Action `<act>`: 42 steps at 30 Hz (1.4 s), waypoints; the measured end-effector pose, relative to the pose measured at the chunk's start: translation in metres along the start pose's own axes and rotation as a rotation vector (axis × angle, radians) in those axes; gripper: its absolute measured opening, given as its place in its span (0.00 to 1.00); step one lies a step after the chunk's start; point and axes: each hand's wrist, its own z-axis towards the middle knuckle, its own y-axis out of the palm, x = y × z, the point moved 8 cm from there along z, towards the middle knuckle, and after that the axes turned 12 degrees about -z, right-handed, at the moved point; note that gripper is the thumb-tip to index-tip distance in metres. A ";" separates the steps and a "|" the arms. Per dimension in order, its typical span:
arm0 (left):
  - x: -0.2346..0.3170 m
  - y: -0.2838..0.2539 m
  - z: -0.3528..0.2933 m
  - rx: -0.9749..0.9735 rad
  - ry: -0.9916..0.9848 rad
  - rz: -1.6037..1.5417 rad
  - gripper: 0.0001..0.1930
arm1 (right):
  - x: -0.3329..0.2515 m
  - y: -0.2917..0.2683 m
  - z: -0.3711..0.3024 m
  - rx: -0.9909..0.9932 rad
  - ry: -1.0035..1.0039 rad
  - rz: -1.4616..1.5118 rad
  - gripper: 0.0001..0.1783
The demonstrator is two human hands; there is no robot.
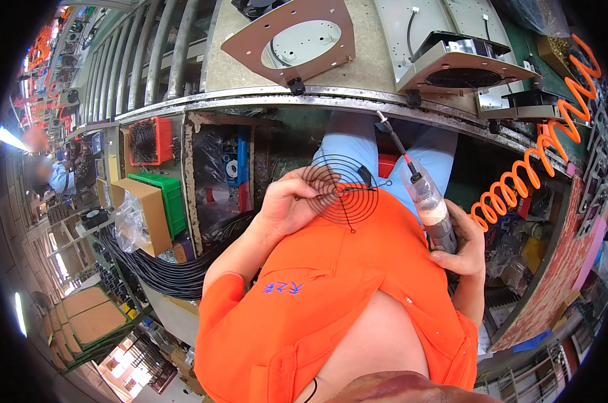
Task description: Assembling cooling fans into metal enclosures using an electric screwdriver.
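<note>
My left hand [292, 201] pinches the rim of a round black wire fan guard [339, 192], made of concentric rings with small mounting loops. The guard hangs in front of my orange shirt, above my lap. My right hand [465, 243] is wrapped round the body of a power screwdriver [433, 209]. Its long dark bit points up and away toward the bench edge, touching nothing I can make out. On the bench ahead, a brownish metal panel [247, 48] with a large round opening stands tilted. To its right lies another panel [418, 79] with a black fan in it.
An orange coiled hose [519, 191] runs from beside my right hand to the upper right. The metal-edged bench [378, 67] crosses ahead, with a roller conveyor [139, 60] at its left. Left of me are a red bin [161, 141], a green crate [173, 201], an open carton [157, 225] and bundled black cable [176, 272].
</note>
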 end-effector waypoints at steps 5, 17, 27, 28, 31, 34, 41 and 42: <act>0.065 0.003 0.010 0.185 0.072 0.666 0.13 | 0.005 0.000 -0.001 0.050 -0.013 -0.026 0.59; -0.009 0.001 0.013 0.153 0.014 0.163 0.06 | -0.003 0.011 -0.005 0.019 0.055 -0.039 0.54; 0.087 0.043 0.015 0.126 0.778 1.194 0.08 | -0.013 0.015 0.004 0.085 0.068 -0.068 0.52; 0.094 0.049 0.012 0.085 0.864 1.118 0.08 | -0.017 0.016 0.007 0.084 0.061 -0.090 0.51; 0.103 0.055 0.011 0.138 0.899 1.104 0.10 | -0.031 0.020 0.018 0.090 0.016 -0.123 0.51; 0.103 0.059 0.014 0.121 0.896 1.158 0.10 | -0.043 0.021 0.028 0.079 -0.031 -0.164 0.50; 0.097 0.073 0.017 0.093 0.935 1.288 0.11 | -0.053 0.025 0.040 0.108 -0.097 -0.164 0.50; 0.096 0.074 0.018 0.083 0.935 1.290 0.11 | -0.055 0.026 0.041 0.098 -0.079 -0.154 0.50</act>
